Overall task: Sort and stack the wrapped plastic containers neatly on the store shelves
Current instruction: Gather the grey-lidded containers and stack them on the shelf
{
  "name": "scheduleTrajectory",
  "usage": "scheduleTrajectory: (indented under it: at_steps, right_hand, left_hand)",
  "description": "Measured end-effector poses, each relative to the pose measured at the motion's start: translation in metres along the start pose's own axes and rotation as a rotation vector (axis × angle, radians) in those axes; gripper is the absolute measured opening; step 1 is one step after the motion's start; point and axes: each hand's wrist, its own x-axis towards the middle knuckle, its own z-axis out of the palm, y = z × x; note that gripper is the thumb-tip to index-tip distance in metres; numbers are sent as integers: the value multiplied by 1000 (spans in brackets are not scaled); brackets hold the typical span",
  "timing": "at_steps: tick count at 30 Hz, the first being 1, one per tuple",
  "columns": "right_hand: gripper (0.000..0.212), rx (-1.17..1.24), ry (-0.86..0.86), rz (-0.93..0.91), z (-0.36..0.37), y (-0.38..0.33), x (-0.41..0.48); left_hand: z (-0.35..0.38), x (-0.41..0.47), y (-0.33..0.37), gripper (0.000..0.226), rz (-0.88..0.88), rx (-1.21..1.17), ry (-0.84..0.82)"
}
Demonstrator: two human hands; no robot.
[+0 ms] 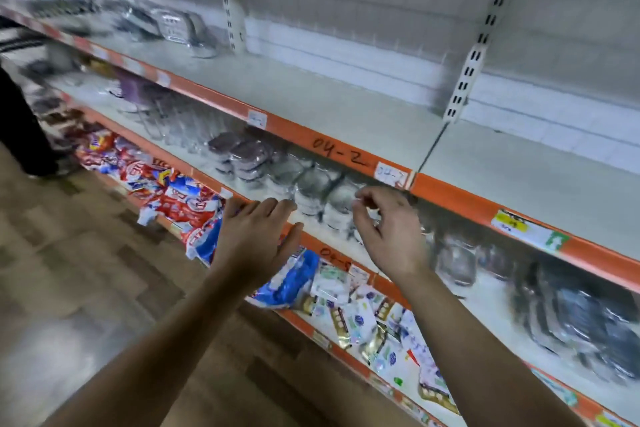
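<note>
Wrapped clear plastic containers (311, 192) stand in stacks on the middle shelf (207, 163), with purple-lidded ones (242, 152) to their left. My left hand (258, 239) hovers flat, fingers straight, at the shelf's orange front edge, holding nothing. My right hand (388, 229) is just in front of the clear stacks, fingers loosely curled with thumb and forefinger close together; nothing visible between them. More dark wrapped containers (571, 319) lie further right on the same shelf. The whole view is motion-blurred.
The upper shelf (346, 104) is mostly bare, with a few wrapped trays (173, 28) at its far left. The lower shelf holds red, white and blue packets (180, 198) and small sachets (381, 322). Another person's dark leg (20, 128) stands at the left on the wooden floor.
</note>
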Motion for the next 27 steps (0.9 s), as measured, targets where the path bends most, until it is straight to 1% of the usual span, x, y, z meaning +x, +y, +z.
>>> scheduleTrajectory:
  at_steps: [3, 6, 10, 13, 16, 18, 21, 27]
  right_hand:
    - [18, 14, 13, -41, 47, -35, 32]
    - [18, 21, -19, -67, 85, -60, 60]
    - [21, 38, -58, -88, 133, -89, 97]
    - [20, 53, -76, -118, 166, -109, 125]
    - [22, 69, -76, -129, 202, -122, 155]
    - [24, 79, -53, -148, 228, -128, 178]
    - [17, 101, -14, -158, 270, -135, 213]
    - [17, 121, -1, -111, 343, -150, 279]
  left_hand:
    - [-18, 15, -63, 44, -50, 32, -53]
    - [-28, 27, -113, 47, -68, 56, -70]
    - [-35, 40, -169, 49, -79, 74, -40]
    - [-36, 51, -209, 44, -77, 57, 11]
    - [-34, 67, -254, 41, -66, 57, 28]
    - [-30, 81, -285, 45, -80, 81, 20]
    - [-24, 108, -331, 48, -74, 95, 12]
    - [-19, 156, -417, 51, -55, 105, -30]
